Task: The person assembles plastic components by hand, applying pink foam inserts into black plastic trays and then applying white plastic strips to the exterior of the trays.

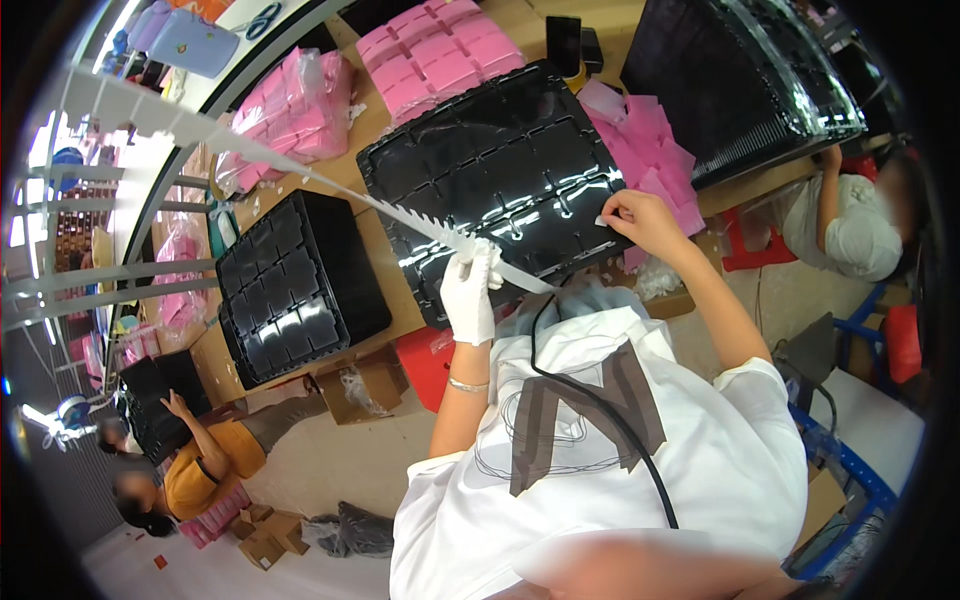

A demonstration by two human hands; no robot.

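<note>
A black plastic tray (480,140) with several moulded compartments lies before me, on top of the table. My left hand (468,295), in a white glove, is closed on a long white paper strip (430,224) with notched edges. The strip runs across the tray's near part and stretches up to the far left. At the tray's right edge, my bare right hand (645,222) pinches a small white piece (602,221), perhaps a sticker, just over the black surface.
Stacks of black trays stand left (290,280) and right (740,90). Behind are pink foam pieces (440,50) and a bagged pink bundle (300,110). Pink sheets (650,150) and a phone (563,45) lie nearby. One co-worker (215,455) carries black trays; another (850,225) is at right.
</note>
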